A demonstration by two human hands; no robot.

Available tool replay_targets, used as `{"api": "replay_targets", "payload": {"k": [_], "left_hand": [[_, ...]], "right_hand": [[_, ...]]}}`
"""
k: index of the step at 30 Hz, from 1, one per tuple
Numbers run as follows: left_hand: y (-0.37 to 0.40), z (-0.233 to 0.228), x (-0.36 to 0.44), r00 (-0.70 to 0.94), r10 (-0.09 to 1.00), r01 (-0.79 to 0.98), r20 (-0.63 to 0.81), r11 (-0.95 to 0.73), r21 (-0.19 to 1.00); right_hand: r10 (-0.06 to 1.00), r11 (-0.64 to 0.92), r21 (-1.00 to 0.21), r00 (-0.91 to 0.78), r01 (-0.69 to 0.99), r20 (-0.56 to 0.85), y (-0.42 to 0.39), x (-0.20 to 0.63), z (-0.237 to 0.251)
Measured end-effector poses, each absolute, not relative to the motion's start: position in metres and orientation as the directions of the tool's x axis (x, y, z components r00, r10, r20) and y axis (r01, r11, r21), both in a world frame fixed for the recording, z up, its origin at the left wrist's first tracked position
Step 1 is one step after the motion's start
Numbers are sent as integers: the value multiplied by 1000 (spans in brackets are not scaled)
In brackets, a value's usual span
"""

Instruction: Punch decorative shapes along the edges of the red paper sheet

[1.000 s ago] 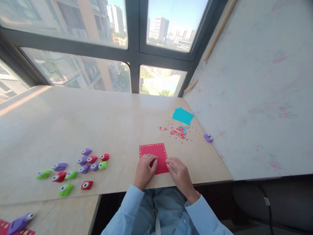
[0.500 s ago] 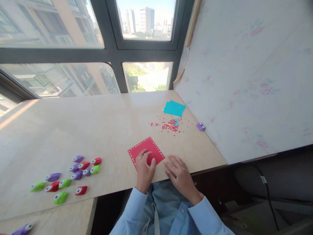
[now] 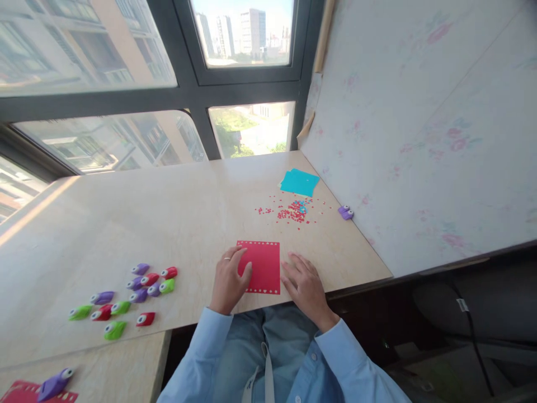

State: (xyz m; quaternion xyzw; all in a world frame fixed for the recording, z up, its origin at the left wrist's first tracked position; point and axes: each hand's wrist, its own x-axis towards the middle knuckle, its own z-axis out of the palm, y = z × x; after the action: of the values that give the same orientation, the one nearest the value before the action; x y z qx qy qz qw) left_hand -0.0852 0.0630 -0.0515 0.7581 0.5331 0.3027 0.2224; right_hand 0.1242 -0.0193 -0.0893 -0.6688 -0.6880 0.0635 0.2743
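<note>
A red paper square [image 3: 263, 265] with small holes punched along its edges lies flat near the front edge of the wooden table [image 3: 126, 218]. My left hand [image 3: 229, 278] rests on the paper's left part with its fingers spread. Just right of the paper, my right hand [image 3: 305, 281] lies flat on the table, fingers apart, touching the paper's right edge. Neither hand grips anything.
Red punched bits [image 3: 291, 212] are scattered behind the paper, by a cyan sheet [image 3: 299, 182]. A purple punch [image 3: 345, 212] sits at the right wall. Several purple, red and green punches [image 3: 138, 291] lie at the left. Another purple punch [image 3: 53, 383] lies on red paper [image 3: 17, 392] at the bottom left.
The red paper has been turned from a tilted position to lie square with the table edge. My left hand shifted to its left part; my right hand stayed at its right side.
</note>
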Motion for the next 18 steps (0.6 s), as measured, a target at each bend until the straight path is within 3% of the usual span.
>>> {"api": "replay_targets", "payload": {"k": [4, 9, 13, 18], "left_hand": [[75, -78, -98, 457, 871, 771, 179, -488, 409], [49, -93, -90, 363, 897, 845, 252, -431, 318], [32, -93, -83, 267, 913, 845, 310, -376, 380], [29, -96, -87, 101, 928, 748, 360, -309, 587]], "right_hand": [[949, 126, -476, 34, 870, 312, -19, 129, -90], [944, 157, -501, 20, 851, 329, -20, 133, -90], [930, 170, -507, 33, 845, 367, -20, 133, -94], [919, 191, -526, 38, 829, 394, -20, 134, -99]]}}
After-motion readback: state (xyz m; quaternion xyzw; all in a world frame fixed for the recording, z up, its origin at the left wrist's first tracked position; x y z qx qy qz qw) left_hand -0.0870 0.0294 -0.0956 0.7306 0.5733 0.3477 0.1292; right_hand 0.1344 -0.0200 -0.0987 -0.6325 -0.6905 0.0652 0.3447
